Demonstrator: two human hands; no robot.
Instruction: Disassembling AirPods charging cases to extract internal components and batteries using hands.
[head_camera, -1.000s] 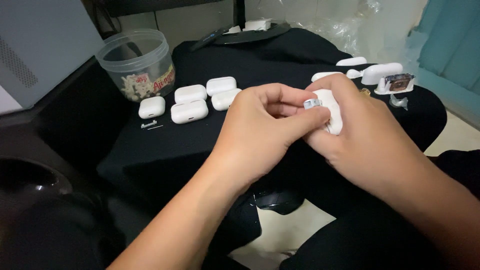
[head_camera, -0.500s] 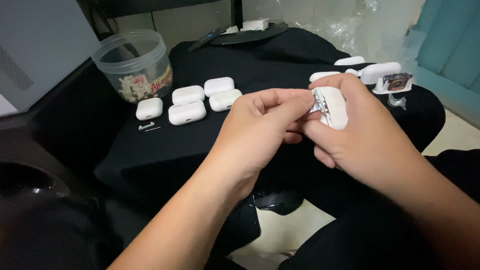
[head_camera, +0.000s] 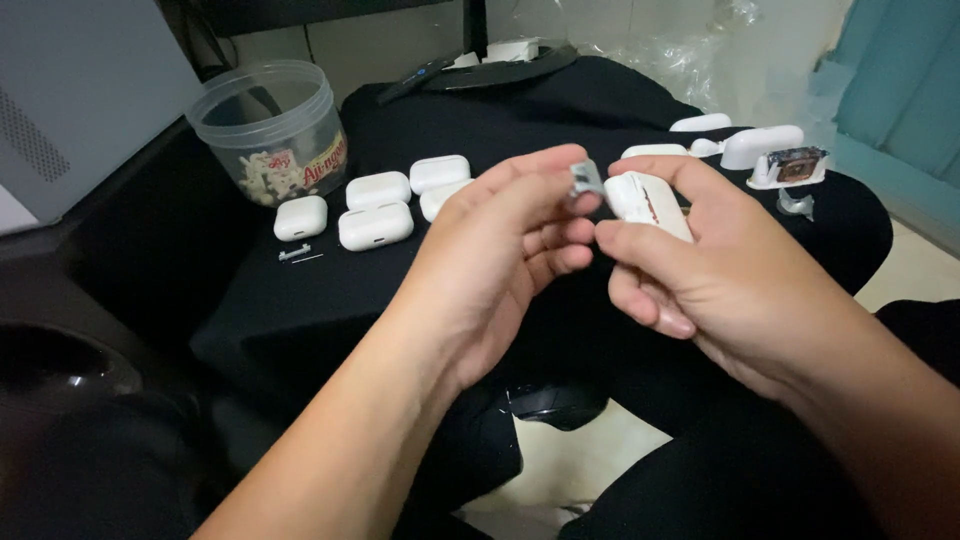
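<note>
White earbud case (head_camera: 648, 203) sits gripped in right hand (head_camera: 720, 275), steadied beside left hand (head_camera: 500, 255) pinching a small metal piece (head_camera: 585, 180)

White earbud case (head_camera: 648, 203) w/ red marks, held in right hand (head_camera: 720, 280). Left hand (head_camera: 500, 250) pinches small silver-grey metal part (head_camera: 586, 180). Table cloth (head_camera: 520, 120) black. Four more cases (head_camera: 375, 225) on it, all white. Clear plastic tub (head_camera: 270, 130), white bits inside, red/orange label. Wall panel (head_camera: 900, 90) at right teal.
</note>
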